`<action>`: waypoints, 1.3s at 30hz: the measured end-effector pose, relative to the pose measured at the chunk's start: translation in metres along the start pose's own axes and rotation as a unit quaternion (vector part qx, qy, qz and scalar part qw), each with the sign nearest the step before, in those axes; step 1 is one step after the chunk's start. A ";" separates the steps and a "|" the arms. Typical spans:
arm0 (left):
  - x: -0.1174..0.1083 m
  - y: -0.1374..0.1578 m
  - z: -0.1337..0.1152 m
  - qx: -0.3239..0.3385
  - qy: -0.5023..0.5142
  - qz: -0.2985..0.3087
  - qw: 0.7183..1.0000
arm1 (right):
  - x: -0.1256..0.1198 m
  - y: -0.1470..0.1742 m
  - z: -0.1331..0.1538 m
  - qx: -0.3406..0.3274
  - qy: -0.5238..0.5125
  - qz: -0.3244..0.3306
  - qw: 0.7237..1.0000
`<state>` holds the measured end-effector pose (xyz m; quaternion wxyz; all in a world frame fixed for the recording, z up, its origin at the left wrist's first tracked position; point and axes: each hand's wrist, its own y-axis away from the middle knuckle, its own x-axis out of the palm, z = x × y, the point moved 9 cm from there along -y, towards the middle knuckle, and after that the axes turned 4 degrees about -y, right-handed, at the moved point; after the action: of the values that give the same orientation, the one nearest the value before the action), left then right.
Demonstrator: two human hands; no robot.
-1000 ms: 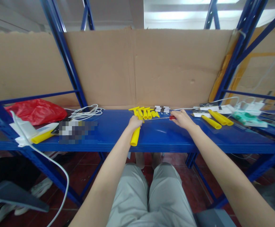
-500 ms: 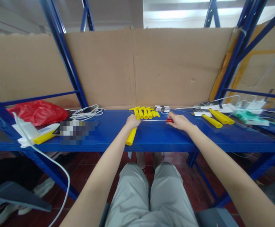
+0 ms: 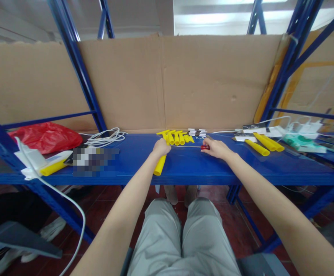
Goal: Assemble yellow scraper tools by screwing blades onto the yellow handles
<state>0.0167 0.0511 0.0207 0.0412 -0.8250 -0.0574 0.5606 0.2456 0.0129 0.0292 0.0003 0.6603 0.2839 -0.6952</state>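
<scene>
My left hand [image 3: 161, 148] is closed around a yellow tube [image 3: 159, 165], whose round lower end sticks out towards the front edge of the blue shelf [image 3: 195, 165]. In my right hand [image 3: 217, 147] is the red handle of a screwdriver [image 3: 205, 147], gripped with the fingers closed. Its thin metal shaft runs left, level above the shelf, up to my left hand; the tip is hidden there. Just behind stand several yellow tubes and small yellow parts [image 3: 180, 138]. Beside them lies a small stack of white and black pieces [image 3: 197, 132].
Several more yellow tubes [image 3: 257, 147] lie at the right, near a green and white packet [image 3: 303, 142] and white cables. On the left are a coiled white cable [image 3: 109, 137], a red plastic bag [image 3: 48, 137] and another yellow tube [image 3: 53, 167]. A cardboard sheet [image 3: 126, 80] walls the back.
Hardly anything differs. My right hand and the screwdriver have shifted very slightly left, and the yellow tube's lower end has moved a touch to the right.
</scene>
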 end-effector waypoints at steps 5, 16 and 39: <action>-0.002 0.000 -0.007 0.017 -0.040 -0.011 0.999 | -0.003 0.000 -0.001 0.001 0.013 -0.020 1.000; -0.003 -0.003 -0.013 0.032 -0.073 -0.016 0.997 | 0.001 0.000 0.002 0.006 -0.020 0.009 1.000; -0.001 -0.004 -0.006 0.020 -0.068 -0.011 0.997 | 0.002 0.000 0.004 -0.001 0.006 0.009 1.000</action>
<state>0.0214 0.0549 0.0243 0.0604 -0.7836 -0.0579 0.6156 0.2418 0.0123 0.0272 0.0054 0.6668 0.2783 -0.6913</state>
